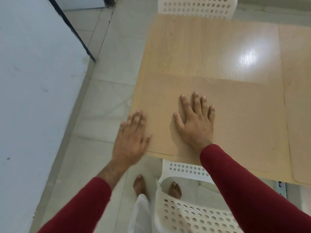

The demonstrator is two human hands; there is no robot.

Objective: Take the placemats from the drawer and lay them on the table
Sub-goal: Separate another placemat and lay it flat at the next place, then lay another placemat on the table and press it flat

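Note:
A tan placemat point(235, 115) with a fine woven pattern lies flat on the near left part of the light wooden table point(193, 47). My right hand point(196, 121) rests palm down on it, fingers spread. At the table's left edge hovers my left hand point(132, 138), fingers apart, blurred, holding nothing. A second tan placemat point(297, 106) lies to the right, cut off by the frame edge. The drawer is out of view.
A white perforated plastic chair point(193, 207) stands just below the table's near edge, with my bare feet beside it. Another white chair point(196, 5) is at the far side. A pale wall point(33, 81) rises at left over tiled floor.

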